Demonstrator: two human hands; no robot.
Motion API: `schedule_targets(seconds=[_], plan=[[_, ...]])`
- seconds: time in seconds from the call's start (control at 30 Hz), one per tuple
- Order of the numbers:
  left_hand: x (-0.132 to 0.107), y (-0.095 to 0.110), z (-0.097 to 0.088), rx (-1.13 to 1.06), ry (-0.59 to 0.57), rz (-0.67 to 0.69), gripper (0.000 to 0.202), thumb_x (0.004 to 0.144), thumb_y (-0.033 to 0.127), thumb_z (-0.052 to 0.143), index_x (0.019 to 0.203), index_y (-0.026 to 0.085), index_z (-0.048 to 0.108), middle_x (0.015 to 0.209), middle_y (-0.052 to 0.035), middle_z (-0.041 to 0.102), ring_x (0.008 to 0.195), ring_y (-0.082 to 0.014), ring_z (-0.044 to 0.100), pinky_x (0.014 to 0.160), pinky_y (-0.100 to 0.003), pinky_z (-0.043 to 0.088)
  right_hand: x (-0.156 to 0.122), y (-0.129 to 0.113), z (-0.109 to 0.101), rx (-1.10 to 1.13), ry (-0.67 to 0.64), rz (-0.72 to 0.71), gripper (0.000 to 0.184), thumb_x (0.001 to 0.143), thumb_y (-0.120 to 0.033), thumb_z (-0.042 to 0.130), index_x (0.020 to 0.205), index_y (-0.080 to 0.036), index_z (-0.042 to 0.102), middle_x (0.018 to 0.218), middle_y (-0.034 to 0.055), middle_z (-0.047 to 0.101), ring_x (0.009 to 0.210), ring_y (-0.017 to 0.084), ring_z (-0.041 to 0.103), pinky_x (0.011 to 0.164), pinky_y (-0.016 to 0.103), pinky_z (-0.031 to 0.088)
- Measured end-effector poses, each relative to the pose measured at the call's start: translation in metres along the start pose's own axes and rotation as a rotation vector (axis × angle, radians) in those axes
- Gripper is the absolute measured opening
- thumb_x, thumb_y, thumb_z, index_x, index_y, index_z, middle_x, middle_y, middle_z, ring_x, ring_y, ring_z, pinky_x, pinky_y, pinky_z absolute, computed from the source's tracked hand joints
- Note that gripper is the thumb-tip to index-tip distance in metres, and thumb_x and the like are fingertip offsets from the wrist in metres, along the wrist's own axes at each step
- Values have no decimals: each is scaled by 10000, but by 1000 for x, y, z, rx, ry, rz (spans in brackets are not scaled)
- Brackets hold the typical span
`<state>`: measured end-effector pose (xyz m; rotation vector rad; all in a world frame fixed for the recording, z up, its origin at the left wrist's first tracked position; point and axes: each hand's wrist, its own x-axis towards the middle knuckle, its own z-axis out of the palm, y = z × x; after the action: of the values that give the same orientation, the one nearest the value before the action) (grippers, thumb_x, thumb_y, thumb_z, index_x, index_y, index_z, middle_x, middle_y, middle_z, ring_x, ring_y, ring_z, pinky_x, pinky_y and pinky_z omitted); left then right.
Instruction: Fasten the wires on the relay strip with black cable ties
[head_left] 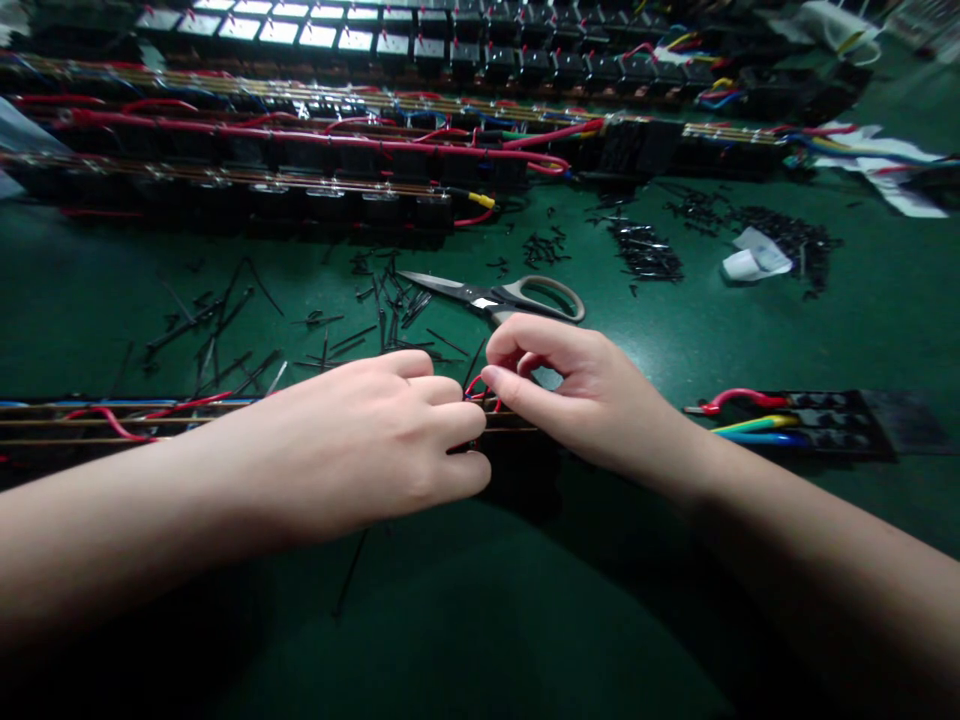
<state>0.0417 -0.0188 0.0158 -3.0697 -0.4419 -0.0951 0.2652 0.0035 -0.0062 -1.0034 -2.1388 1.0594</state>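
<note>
A long wired strip [45,412] with metal rods and red wires runs crosswise in front of me. My left hand [382,430] lies over its middle, fingers curled down and closed; the fingertips and whatever they grip are hidden. Just to the right, my right hand [555,390] pinches thumb and forefinger together at a thin black cable tie [485,385] beside a small loop of red wire [474,384]. At the strip's right end, red, blue and yellow-green leads [757,425] come out of a black block [829,420].
Scissors [487,298] lie partly open just beyond my hands. Loose black cable ties [217,320] and cut bits [645,248] are scattered on the green table [465,620]. Further back stand several similar wired strips [300,140]. A white crumpled piece [754,258] lies at right.
</note>
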Motion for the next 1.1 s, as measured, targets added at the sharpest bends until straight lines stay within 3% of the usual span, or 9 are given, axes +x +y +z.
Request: schedule_targets(seconds=[0.33,0.57,0.77,1.1], plan=[[3,-1,2,15,-15,4,122,942,151,561,885,251,602,795,12,596,648,-215,534,682,-380,399,0,0,1,-10,3,8,114,937,-168,615,824,-173,617,783,-13,593,721,122,542,662,265,434],[-1,-4,1,-58,12,-4,145,929,114,556,866,241,585,806,8,616,675,-207,549,713,-368,409,0,-1,-1,-2,3,-1,102,921,-159,619,821,-174,626,780,-14,600,718,122,549,661,261,439],[-2,-13,9,-69,75,7,192,979,121,529,944,237,677,845,-6,667,735,-190,580,737,-329,421,0,0,-2,-15,-15,-41,72,901,-173,644,831,-172,659,813,10,645,752,142,583,696,282,467],[-2,-23,12,-361,170,-81,186,1005,233,616,919,227,780,847,-5,703,798,-139,635,785,-250,464,0,3,-3,-65,-46,-146,62,906,-196,685,851,-174,705,839,32,701,774,157,606,713,296,488]])
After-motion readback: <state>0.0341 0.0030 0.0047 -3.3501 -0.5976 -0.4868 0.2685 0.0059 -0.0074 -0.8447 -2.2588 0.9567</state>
